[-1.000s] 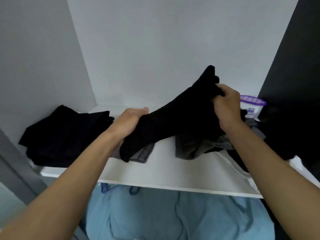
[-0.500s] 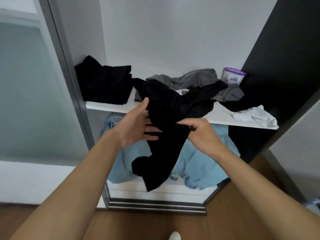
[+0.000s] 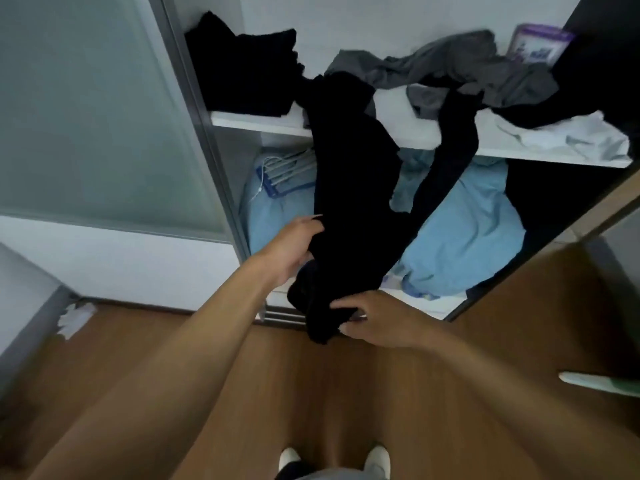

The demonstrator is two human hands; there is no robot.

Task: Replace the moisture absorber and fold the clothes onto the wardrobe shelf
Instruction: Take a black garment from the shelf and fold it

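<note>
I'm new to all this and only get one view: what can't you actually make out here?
Head view:
- Tub: label too blurred to read.
- Garment, held by the left hand and right hand: too dark and crumpled to tell its type.
- Black pile: number of pieces lost in shadow.
- Pale object: cut off by the right edge.

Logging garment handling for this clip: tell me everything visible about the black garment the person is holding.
The black garment is long, soft, plain dark fabric, unfolded and crumpled. Its top lies on the white shelf beside gray clothes; the rest hangs over the edge in two strips. The left hand grips its side, the right hand pinches the bunched lower end.
</note>
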